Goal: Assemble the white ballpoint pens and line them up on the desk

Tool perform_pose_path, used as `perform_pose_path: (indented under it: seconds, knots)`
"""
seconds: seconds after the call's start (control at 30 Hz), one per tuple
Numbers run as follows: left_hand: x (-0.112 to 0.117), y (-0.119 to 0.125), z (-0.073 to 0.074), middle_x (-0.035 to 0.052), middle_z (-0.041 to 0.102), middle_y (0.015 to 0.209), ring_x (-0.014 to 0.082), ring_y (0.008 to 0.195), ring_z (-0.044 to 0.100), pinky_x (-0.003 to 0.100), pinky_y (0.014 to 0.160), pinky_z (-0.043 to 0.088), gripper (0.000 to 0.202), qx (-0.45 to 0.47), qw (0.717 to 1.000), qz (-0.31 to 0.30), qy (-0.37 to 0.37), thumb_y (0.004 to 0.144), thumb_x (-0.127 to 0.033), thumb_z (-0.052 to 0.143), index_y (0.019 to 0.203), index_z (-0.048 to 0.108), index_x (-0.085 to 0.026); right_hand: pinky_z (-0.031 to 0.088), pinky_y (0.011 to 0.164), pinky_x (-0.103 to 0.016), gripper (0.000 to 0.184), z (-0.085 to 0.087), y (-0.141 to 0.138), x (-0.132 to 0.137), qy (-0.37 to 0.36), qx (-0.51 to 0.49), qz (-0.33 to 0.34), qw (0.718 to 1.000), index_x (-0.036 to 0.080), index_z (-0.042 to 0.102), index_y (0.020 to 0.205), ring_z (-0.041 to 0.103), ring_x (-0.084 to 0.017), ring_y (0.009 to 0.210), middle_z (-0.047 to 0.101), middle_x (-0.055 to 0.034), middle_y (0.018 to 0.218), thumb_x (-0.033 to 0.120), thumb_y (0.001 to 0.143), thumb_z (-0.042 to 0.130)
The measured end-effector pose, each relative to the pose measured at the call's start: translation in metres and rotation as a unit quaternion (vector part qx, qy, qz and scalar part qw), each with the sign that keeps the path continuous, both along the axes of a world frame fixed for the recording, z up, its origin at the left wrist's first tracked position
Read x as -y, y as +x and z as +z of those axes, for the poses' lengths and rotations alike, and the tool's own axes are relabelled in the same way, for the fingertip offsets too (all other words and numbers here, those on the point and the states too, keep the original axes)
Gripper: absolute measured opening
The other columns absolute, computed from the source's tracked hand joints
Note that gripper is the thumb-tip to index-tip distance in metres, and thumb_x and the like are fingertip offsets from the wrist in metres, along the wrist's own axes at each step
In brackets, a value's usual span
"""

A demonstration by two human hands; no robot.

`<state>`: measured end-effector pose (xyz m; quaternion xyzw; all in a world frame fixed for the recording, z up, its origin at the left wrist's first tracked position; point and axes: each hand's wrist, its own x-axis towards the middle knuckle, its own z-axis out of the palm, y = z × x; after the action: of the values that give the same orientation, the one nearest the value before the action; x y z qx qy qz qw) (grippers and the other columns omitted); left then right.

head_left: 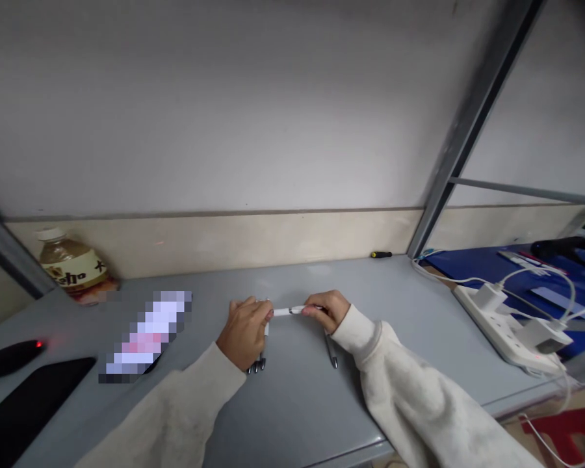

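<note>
A white pen [283, 312] lies crosswise between my two hands, just over the grey desk. My left hand [246, 330] is closed on its left end, and the fingers of my right hand [329, 311] pinch its right end. Beneath my left hand several pens [262, 364] rest side by side, their dark tips pointing toward me and their upper parts mostly hidden by the hand. Another pen [333, 356] lies below my right hand, partly covered by the wrist and sleeve.
On the left stand a drink bottle [75, 266], a blurred-out phone [149, 335], a black mouse [12, 357] and a dark flat object [39, 406]. A small screwdriver [381, 255] lies by the wall. To the right, a white power strip [502, 331] carries plugs and cables.
</note>
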<state>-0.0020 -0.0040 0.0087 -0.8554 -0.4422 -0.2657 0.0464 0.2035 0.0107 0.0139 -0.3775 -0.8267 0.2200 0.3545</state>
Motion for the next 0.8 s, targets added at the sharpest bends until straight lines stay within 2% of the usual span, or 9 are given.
perform_pose_path:
  seconds: [0.07,0.13,0.23,0.37,0.47,0.53,0.67,0.73,0.8]
  knots:
    - [-0.0009,0.0004,-0.0013,0.0004,0.055,0.062,0.0179,0.066,0.049,0.031,0.063,0.028,0.022,0.010,1.000,0.005,-0.015,0.082,-0.011,0.031,0.067,0.045,-0.020,0.036,0.054,-0.023,0.034,-0.0003,-0.0008,-0.0007,0.070,-0.007,-0.006,0.997,0.014,0.062,0.069,0.045,-0.011,0.054,0.052,-0.0018,0.058,0.040,0.083,0.046]
    - [-0.0014,0.0009,-0.0019,0.0004,0.055,0.063,0.0180,0.067,0.050,0.031,0.064,0.027,0.024,0.013,1.000,0.012,-0.017,0.084,-0.013,0.029,0.067,0.045,-0.020,0.039,0.056,-0.023,0.028,-0.0001,-0.0003,-0.0017,0.097,-0.024,-0.007,0.995,0.015,0.064,0.080,0.048,-0.012,0.059,0.056,-0.0042,0.066,0.039,0.080,0.051]
    - [-0.0016,0.0012,-0.0020,0.0008,0.056,0.065,0.0183,0.069,0.050,0.032,0.066,0.027,0.025,0.013,1.000,0.014,-0.017,0.086,-0.016,0.028,0.068,0.045,-0.020,0.039,0.053,-0.022,0.032,0.0007,0.0008,-0.0023,0.045,-0.033,-0.031,0.998,0.016,0.063,0.094,0.048,-0.011,0.058,0.057,-0.0026,0.071,0.040,0.073,0.060]
    - [-0.0016,0.0011,-0.0026,0.0005,0.057,0.066,0.0181,0.071,0.050,0.032,0.067,0.026,0.026,0.016,1.000,0.010,-0.025,0.088,-0.019,0.028,0.070,0.046,-0.020,0.037,0.050,-0.020,0.030,0.0000,0.0004,-0.0027,-0.083,-0.011,-0.052,0.995,0.013,0.063,0.069,0.044,-0.009,0.048,0.050,0.0019,0.050,0.036,0.082,0.047]
    - [-0.0017,0.0011,-0.0035,0.0006,0.057,0.067,0.0182,0.071,0.050,0.032,0.067,0.025,0.027,0.021,0.999,0.014,-0.031,0.088,-0.021,0.027,0.071,0.048,-0.020,0.035,0.049,-0.019,0.019,-0.0022,0.0003,-0.0046,-0.080,-0.057,-0.057,0.993,0.014,0.063,0.078,0.049,-0.010,0.057,0.057,-0.0006,0.064,0.032,0.072,0.058]
    - [-0.0018,0.0013,-0.0040,0.0009,0.058,0.067,0.0185,0.072,0.050,0.032,0.067,0.025,0.028,0.025,0.999,0.015,-0.037,0.089,-0.023,0.025,0.072,0.048,-0.020,0.034,0.047,-0.018,0.031,-0.0040,0.0010,-0.0066,-0.083,-0.090,-0.062,0.991,0.015,0.062,0.089,0.049,-0.010,0.060,0.059,-0.0017,0.073,0.031,0.063,0.067]
    - [-0.0016,0.0018,-0.0051,0.0010,0.058,0.069,0.0187,0.073,0.051,0.033,0.069,0.026,0.030,0.031,0.998,0.014,-0.046,0.090,-0.026,0.024,0.073,0.048,-0.020,0.033,0.045,-0.019,0.022,-0.0068,0.0024,-0.0094,-0.135,-0.072,-0.053,0.987,0.014,0.062,0.074,0.043,-0.008,0.048,0.052,0.0011,0.055,0.035,0.074,0.057]
    - [-0.0015,0.0020,-0.0054,0.0012,0.058,0.069,0.0190,0.073,0.051,0.033,0.070,0.026,0.031,0.033,0.998,0.018,-0.050,0.090,-0.027,0.023,0.073,0.048,-0.020,0.034,0.047,-0.019,0.017,-0.0070,0.0025,-0.0095,-0.124,-0.078,-0.046,0.988,0.015,0.062,0.074,0.044,-0.008,0.051,0.054,0.0007,0.058,0.032,0.072,0.060]
    - [-0.0012,0.0022,-0.0053,0.0013,0.058,0.069,0.0191,0.073,0.051,0.033,0.070,0.026,0.031,0.035,0.998,0.020,-0.053,0.090,-0.027,0.023,0.073,0.048,-0.020,0.035,0.048,-0.019,0.023,-0.0069,0.0023,-0.0094,-0.107,-0.098,-0.047,0.988,0.016,0.062,0.084,0.046,-0.009,0.055,0.057,0.0001,0.068,0.028,0.065,0.066]
